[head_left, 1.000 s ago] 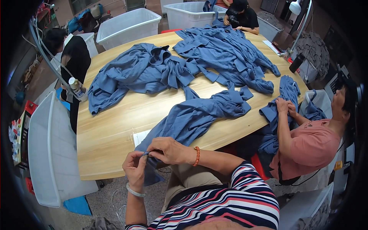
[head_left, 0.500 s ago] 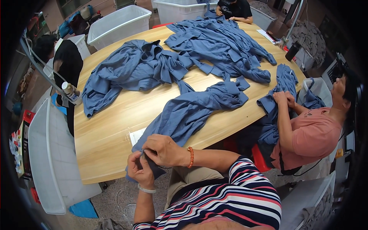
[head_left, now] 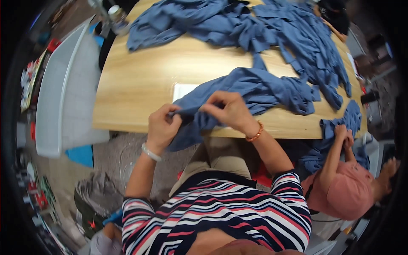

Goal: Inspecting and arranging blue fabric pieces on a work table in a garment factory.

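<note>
A blue shirt (head_left: 238, 89) lies bunched along the near edge of the table, one end hanging over it toward my lap. My left hand (head_left: 163, 127) is closed in a pinch on the edge of this hanging end. To its right, my right hand (head_left: 231, 110) is raised over the cloth with thumb and forefinger together. Whether those fingertips grip cloth or something finer, I cannot make out. A white sheet (head_left: 182, 92) shows partly from under the shirt.
More blue shirts (head_left: 195, 21) are heaped across the far side of the wooden table (head_left: 131, 89). A large white bin (head_left: 63, 93) stands to the left. At the right, a person in pink (head_left: 348, 191) handles blue cloth (head_left: 350, 119). A bottle (head_left: 117, 15) is at the far left.
My hands were together at the shirt's edge; now they are apart, the right one moved off to the right. The view has tipped lower, showing more of my lap and the floor.
</note>
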The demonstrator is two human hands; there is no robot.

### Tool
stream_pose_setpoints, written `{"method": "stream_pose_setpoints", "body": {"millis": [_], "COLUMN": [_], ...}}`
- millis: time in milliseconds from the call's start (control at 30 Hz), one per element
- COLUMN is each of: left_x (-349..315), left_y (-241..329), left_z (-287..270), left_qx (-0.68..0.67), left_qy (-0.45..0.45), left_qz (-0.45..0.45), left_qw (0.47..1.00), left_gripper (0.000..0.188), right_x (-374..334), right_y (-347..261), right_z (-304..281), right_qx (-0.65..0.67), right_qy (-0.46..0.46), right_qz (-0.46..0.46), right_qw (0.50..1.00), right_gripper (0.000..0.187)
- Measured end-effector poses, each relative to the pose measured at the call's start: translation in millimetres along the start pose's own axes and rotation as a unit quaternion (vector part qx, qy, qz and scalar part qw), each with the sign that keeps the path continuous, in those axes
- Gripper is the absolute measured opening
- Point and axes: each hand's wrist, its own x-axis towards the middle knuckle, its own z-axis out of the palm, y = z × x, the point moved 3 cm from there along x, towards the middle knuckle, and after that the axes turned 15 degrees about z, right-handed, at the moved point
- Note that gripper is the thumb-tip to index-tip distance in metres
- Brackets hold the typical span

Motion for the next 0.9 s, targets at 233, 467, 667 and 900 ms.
{"method": "stream_pose_setpoints", "body": {"millis": [233, 467, 667, 900], "left_x": [-2, -3, 9, 15], "left_y": [-5, 2, 7, 4], "left_z": [3, 0, 0, 19], "left_qx": [-0.206, -0.118, 0.107, 0.120], "left_qy": [-0.017, -0.054, -0.064, 0.001], "left_qz": [-0.108, -0.033, 0.150, 0.178], "left_qw": [0.972, 0.991, 0.981, 0.977], "left_gripper": [0.010, 0.011, 0.024, 0.029], "right_x": [-4, 7, 2, 17], "right_y": [-35, -24, -36, -18], "right_z": [31, 38, 38, 31], "right_qx": [-0.033, -0.005, -0.010, 0.159], "right_qy": [0.080, -0.064, -0.037, -0.087], "right_qz": [-0.142, -0.074, -0.218, 0.075], "right_qw": [0.986, 0.995, 0.975, 0.981], "right_gripper": [0.028, 0.015, 0.014, 0.011]}}
